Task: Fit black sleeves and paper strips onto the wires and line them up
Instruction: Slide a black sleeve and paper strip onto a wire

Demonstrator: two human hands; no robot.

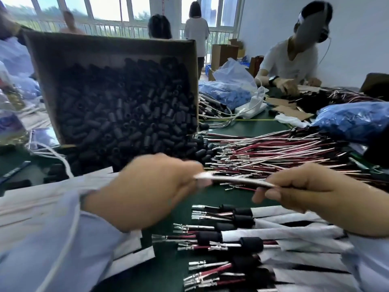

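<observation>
My left hand (147, 190) and my right hand (311, 190) pinch the two ends of a white paper strip (233, 180) wrapped round a wire, held level above the green table (248, 127). Behind the hands, a tilted cardboard box (42, 51) spills black sleeves (126, 119) onto the table. A loose pile of red and white wires (273, 152) with metal terminals lies to the right of the box. Below my hands, finished wires (242, 239) with black sleeves and paper strips lie in rows, terminals pointing left.
Across the table a person (294, 60) in a white shirt works on wires. Bags of blue parts (353, 121) sit at the right and middle back. A white power strip (252, 108) lies behind the wire pile. More paper strips (130, 258) lie under my left arm.
</observation>
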